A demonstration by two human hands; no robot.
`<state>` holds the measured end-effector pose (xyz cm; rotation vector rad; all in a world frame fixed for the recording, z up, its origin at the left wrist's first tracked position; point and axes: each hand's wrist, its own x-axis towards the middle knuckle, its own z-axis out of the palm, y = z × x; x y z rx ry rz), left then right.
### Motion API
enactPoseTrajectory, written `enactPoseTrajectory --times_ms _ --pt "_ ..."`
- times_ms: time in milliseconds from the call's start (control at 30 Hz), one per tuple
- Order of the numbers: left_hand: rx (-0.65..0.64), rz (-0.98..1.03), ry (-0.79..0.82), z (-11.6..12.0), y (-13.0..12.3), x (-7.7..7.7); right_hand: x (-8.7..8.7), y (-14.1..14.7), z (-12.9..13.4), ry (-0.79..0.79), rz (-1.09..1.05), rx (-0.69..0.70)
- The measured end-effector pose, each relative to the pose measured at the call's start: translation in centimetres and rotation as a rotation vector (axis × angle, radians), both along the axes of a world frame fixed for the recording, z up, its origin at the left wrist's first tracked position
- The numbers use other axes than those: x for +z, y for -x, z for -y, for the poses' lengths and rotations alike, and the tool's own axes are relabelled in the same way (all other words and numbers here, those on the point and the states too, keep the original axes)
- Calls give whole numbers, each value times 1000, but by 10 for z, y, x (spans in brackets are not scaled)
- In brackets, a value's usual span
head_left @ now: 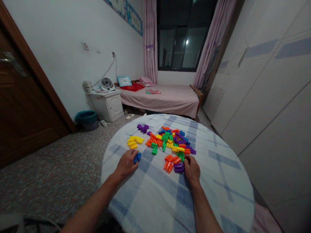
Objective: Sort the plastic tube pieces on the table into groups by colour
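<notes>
A round table under a blue-and-white checked cloth (155, 200) carries several small plastic blocks in mixed colours (170, 140). My left hand (126, 163) rests on the cloth with its fingers around some blue blocks (137, 157). My right hand (191, 168) touches a small group of purple blocks (178, 167), with an orange group (170, 161) just left of it. A yellow cluster (134, 141) and a purple cluster (143, 128) lie apart at the far left of the pile.
Beyond the table stands a bed with a pink cover (167, 97), a white bedside cabinet (107, 105) bearing a small fan, and a teal bin (86, 118). A brown door (21, 106) is on the left, white wardrobes (267, 90) on the right.
</notes>
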<state>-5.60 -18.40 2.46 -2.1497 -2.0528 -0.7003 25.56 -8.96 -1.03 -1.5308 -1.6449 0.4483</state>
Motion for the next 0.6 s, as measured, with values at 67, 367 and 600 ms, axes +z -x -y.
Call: enactPoseTrajectory --times_ms 67,367,600 --pt "-19 24 14 3 -1 -5 2 0 1 7 -3 5" --pt "-29 269 -44 1 5 -11 1 -3 1 31 -11 16" --pt "304 363 -53 -46 51 -12 2 -3 2 38 -26 25"
